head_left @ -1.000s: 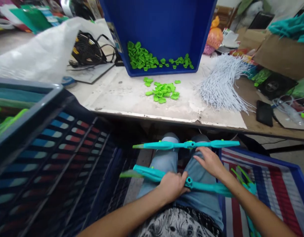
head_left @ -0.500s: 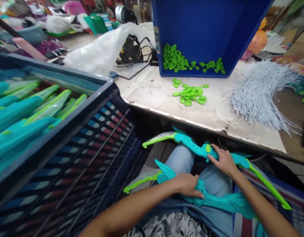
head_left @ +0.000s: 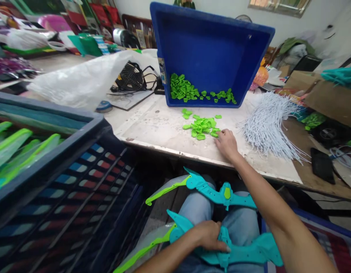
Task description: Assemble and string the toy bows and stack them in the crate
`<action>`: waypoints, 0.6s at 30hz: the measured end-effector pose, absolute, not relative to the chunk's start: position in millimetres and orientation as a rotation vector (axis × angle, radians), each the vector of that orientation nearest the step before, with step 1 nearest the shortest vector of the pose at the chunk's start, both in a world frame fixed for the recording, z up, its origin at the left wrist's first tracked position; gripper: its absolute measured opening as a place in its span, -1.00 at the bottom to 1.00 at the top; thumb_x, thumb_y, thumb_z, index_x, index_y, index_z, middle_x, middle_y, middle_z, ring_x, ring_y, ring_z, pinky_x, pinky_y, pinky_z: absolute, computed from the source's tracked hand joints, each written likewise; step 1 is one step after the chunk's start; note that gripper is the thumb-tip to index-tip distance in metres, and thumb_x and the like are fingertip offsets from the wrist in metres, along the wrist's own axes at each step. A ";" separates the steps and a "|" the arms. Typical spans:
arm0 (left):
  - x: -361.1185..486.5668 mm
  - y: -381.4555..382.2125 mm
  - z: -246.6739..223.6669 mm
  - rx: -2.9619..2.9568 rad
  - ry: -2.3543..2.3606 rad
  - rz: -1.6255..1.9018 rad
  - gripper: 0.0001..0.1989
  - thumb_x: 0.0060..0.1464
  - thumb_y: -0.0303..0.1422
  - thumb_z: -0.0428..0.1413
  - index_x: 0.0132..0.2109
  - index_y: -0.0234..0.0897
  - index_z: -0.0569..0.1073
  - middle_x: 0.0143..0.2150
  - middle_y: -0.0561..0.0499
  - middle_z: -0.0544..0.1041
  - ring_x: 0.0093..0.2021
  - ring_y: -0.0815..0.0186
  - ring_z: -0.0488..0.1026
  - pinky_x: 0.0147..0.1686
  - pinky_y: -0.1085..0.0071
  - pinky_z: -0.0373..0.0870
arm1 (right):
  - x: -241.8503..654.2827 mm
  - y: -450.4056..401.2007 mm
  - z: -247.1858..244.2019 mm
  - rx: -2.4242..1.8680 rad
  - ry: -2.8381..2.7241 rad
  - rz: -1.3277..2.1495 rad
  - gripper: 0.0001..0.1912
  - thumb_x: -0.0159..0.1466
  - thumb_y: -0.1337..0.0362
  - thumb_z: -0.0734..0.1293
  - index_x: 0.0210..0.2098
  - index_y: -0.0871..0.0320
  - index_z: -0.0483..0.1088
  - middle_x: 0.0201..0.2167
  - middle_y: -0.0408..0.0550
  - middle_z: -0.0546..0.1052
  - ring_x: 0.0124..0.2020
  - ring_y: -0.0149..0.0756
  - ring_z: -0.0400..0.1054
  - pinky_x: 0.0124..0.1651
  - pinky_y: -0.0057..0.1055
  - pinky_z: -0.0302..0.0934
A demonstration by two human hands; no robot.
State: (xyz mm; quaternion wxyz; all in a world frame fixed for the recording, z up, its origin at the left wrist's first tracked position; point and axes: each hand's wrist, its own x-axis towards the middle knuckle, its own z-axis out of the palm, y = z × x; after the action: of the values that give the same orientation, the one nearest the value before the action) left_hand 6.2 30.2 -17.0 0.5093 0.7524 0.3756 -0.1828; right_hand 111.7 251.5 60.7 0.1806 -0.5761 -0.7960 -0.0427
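My left hand [head_left: 211, 237] is wrapped around the middle of a teal and green toy bow [head_left: 249, 248] lying across my lap. Beyond it, a second toy bow [head_left: 206, 191] rests on my knees, with a green piece [head_left: 227, 193] at its centre; no hand touches it. My right hand [head_left: 227, 144] reaches onto the table, its fingertips at the near right edge of a small pile of green plastic pieces [head_left: 202, 125]. Its fingers are bent together, and whether a piece is between them is too small to make out.
A blue bin [head_left: 203, 57] lies tipped on its side on the white table [head_left: 152, 132], more green pieces inside. White strings [head_left: 273, 127] are heaped at right, near a black phone [head_left: 322, 165]. A dark crate [head_left: 87, 197] holding toy bow parts stands at my left.
My right hand has left the farther toy bow and moved up to the green pieces on the table. The left hand stays on the nearer bow. The view has tilted up and turned right.
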 end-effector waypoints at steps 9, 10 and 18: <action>4.0 30.8 -14.1 1.794 0.916 -0.432 -0.27 -0.04 0.09 0.13 0.12 -0.39 0.34 0.07 -0.34 0.47 0.03 -0.12 0.45 -0.09 0.17 0.41 | 122.3 265.0 59.3 -1.724 -2.251 0.074 -0.78 0.25 0.30 0.27 -0.18 0.18 0.51 -0.18 0.08 0.50 -0.08 -0.13 0.30 0.01 -0.30 0.16; 4.7 30.5 -14.5 1.794 0.917 -0.429 -0.27 -0.05 0.09 0.13 0.11 -0.38 0.35 0.07 -0.34 0.47 0.02 -0.12 0.46 -0.10 0.17 0.41 | 124.3 262.6 60.8 -1.732 -2.238 0.113 -0.79 0.25 0.30 0.26 -0.20 0.19 0.52 -0.18 0.07 0.51 -0.10 -0.15 0.32 0.00 -0.33 0.16; 6.4 29.8 -18.3 1.797 0.939 -0.446 -0.29 -0.06 0.11 0.12 0.07 -0.34 0.36 0.03 -0.28 0.50 -0.01 -0.09 0.47 -0.15 0.22 0.40 | 129.4 269.0 73.5 -1.806 -2.207 0.282 -0.62 0.25 0.34 0.23 0.04 0.16 0.43 -0.25 -0.03 0.57 -0.20 -0.23 0.42 -0.15 -0.43 0.22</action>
State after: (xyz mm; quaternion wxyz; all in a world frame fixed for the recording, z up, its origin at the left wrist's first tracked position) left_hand 6.4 29.8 -18.3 0.5081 0.7455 0.3896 -0.1851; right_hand 129.4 269.0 73.5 0.1374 -0.6242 -0.7629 0.0974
